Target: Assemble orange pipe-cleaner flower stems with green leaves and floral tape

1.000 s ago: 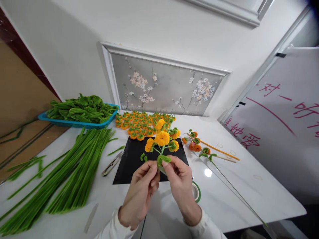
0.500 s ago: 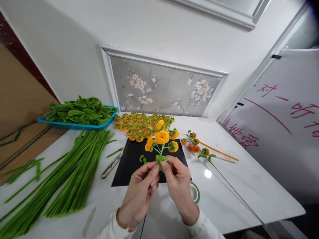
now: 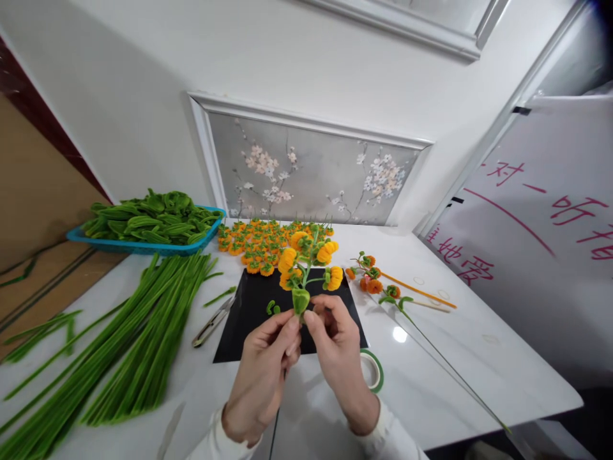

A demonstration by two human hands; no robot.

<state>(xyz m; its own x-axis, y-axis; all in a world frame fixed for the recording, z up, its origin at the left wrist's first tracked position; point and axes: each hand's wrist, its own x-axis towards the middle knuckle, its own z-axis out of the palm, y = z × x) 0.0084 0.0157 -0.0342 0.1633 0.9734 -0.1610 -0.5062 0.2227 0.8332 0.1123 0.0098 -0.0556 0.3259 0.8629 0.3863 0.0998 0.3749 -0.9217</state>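
Note:
A spray of yellow-orange chenille flowers (image 3: 286, 260) stands upright over the black mat, held at its stem in front of me. My left hand (image 3: 265, 367) is closed on the stem just under a green leaf (image 3: 301, 300), which sits upright below the blossoms. My right hand (image 3: 339, 358) is closed too, its thumb and forefinger pinching near the leaf's base. Fingers hide the exact join of leaf and stem. The thin stem comes out below my left hand and runs down toward the table's near edge.
Green chenille stems (image 3: 138, 338) lie at left, beneath a blue tray (image 3: 143, 246) of leaves. A utility knife (image 3: 213, 322) touches the black mat (image 3: 239, 338). Several orange flower heads (image 3: 261, 246) stand behind. At right are green tape (image 3: 378, 372) and a finished-looking orange spray (image 3: 374, 285).
The spray has turned in my hands, so its blossoms face differently and the leaf stands more upright. My right fingers have shifted from the leaf's upper part down to its base.

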